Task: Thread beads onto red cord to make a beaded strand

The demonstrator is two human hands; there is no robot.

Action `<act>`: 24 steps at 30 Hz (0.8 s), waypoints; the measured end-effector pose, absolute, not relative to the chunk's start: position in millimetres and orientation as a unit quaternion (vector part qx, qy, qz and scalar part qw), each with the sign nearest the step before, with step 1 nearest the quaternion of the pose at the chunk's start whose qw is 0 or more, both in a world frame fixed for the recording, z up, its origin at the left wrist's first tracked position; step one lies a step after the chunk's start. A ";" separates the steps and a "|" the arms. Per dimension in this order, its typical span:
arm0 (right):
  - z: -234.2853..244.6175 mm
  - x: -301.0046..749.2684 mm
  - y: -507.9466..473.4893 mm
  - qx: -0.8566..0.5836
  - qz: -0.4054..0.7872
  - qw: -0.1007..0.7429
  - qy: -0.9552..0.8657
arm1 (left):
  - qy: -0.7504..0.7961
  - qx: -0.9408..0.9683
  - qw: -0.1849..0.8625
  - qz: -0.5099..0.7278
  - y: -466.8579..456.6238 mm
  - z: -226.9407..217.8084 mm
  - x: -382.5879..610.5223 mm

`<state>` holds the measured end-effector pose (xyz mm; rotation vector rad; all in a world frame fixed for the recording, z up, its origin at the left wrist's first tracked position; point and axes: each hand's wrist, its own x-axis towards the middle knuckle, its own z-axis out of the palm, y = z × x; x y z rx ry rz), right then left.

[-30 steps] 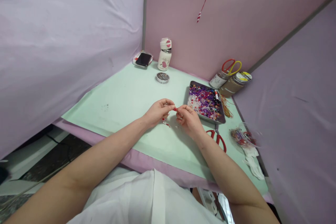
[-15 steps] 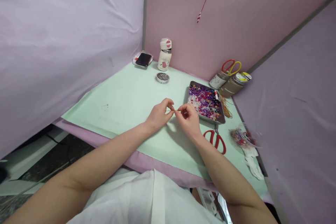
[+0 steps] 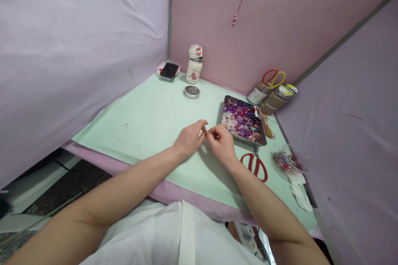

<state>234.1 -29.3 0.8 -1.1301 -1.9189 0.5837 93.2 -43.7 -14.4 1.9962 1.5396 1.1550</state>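
My left hand [image 3: 188, 139] and my right hand [image 3: 222, 144] meet over the table, fingertips almost touching. Both are closed in a pinch on a thin cord [image 3: 202, 133], of which only a short piece shows between the fingers. Whatever else the fingertips may hold is too small to make out. Just beyond my right hand lies a dark tray [image 3: 245, 141] of mixed beads [image 3: 242, 118], mostly purple, clear and red. Red-handled scissors [image 3: 257, 168] rest beside my right forearm, blades towards the tray.
A round tin [image 3: 192, 92], a white bottle [image 3: 194, 70] and a phone [image 3: 169, 71] stand towards the back. Behind the tray are a can with scissors [image 3: 258, 93] and a brown jar [image 3: 273, 101]. A clear bag [image 3: 287, 161] and white tissue [image 3: 300, 196] lie at right.
My left hand has turned slightly and its fingers have drawn in closer to the right fingertips. Less of the cord shows between them now.
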 end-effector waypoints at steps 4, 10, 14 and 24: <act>1.1 234.5 -28.7 -0.444 0.255 0.418 -0.750 | 0.551 0.692 0.193 0.424 -44.2 -11.8 92.7; -1.6 235.0 -25.4 -0.450 0.300 0.418 -0.730 | 0.547 0.658 0.222 0.467 -44.7 -7.6 92.3; -4.9 236.3 -21.8 -0.458 0.352 0.405 -0.709 | 0.542 0.630 0.265 0.488 -45.9 -1.7 92.0; -3.0 238.2 -19.1 -0.468 0.399 0.415 -0.670 | 0.503 0.570 0.390 0.520 -42.3 -0.1 90.2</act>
